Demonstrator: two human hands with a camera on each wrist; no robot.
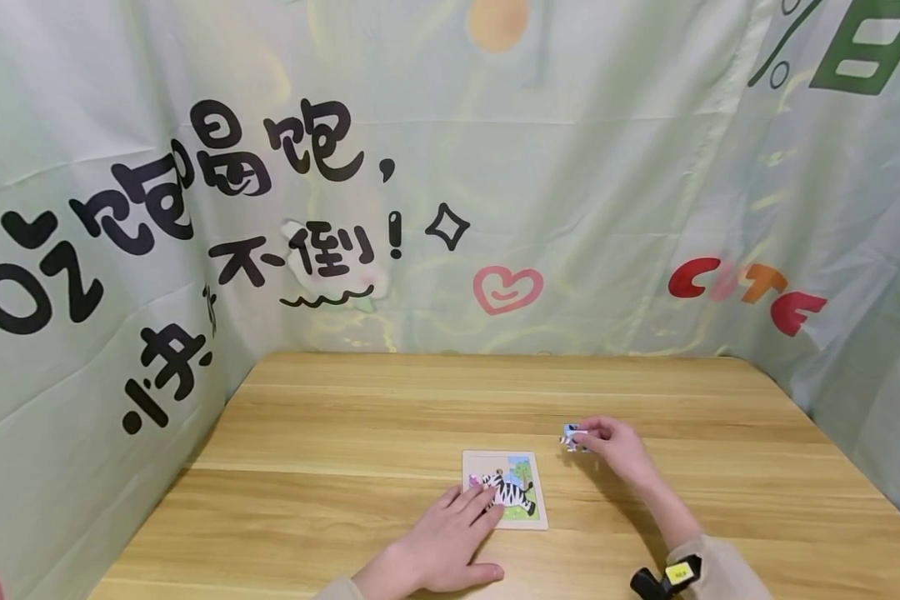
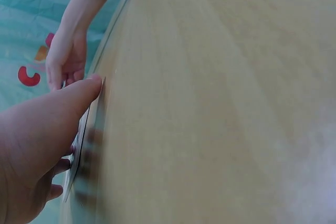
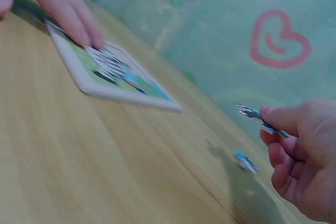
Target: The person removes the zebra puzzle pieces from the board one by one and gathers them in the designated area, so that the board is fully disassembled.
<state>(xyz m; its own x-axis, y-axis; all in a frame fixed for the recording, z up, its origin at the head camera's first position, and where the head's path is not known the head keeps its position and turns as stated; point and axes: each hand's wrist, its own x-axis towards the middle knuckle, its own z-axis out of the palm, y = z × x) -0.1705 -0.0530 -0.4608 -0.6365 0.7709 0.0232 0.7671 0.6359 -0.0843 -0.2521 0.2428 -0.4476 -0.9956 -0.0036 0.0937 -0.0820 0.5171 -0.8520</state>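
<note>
Left side: wide room on the wooden tabletop [image 1: 307, 450], until the printed curtain [image 1: 607, 183].
Far side: a hand could pass beyond the zebra puzzle board [image 1: 525, 525]; the curtain closes the way behind.
Board: the left hand [image 1: 450, 537] blocks its near left part.
Middle gap: bare wood between board and right hand [image 1: 621, 452].
Under right hand: a loose puzzle piece [image 3: 246, 162] lies in the way.

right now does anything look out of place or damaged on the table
Nothing looks spilled or damaged. One loose puzzle piece lies on the table, off the puzzle board, whose picture has a bare patch; mid-puzzle, that seems ordinary.
</note>
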